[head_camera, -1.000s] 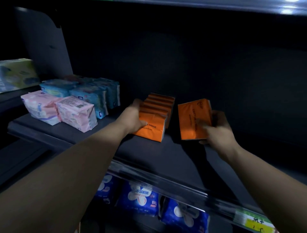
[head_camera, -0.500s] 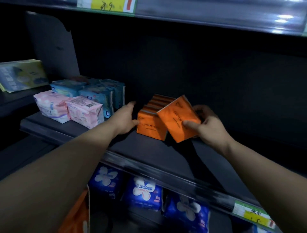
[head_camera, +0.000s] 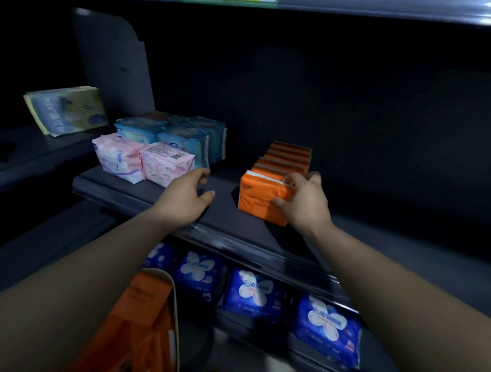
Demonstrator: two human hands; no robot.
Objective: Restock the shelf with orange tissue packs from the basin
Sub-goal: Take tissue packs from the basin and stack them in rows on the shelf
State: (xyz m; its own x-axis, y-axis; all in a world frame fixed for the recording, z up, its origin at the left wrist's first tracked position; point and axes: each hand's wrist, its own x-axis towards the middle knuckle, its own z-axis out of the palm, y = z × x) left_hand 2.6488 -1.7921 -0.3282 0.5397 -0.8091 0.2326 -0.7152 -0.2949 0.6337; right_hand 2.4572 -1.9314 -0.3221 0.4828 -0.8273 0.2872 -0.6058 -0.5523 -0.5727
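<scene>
Dark shelf [head_camera: 223, 212] carries orange tissue packs [head_camera: 281, 164] and pink packs [head_camera: 143, 162]

Your left hand [head_camera: 186, 197] hovers mid-frame, empty, fingers loosely spread. Right of centre, your right hand [head_camera: 305, 203] pinches an orange tissue pack [head_camera: 259, 197], thumb on its face, fingers over its top.

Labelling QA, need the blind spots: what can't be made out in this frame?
- Head view: the right part of the front orange pack and the end of its print, covered by the right hand.
- Head view: the faces of the orange packs behind, hidden by the front one.
- Head view: the basin, cut off by the bottom edge; stock left uncountable.
- Head view: the shelf label, cut by the top edge, unreadable.
</scene>
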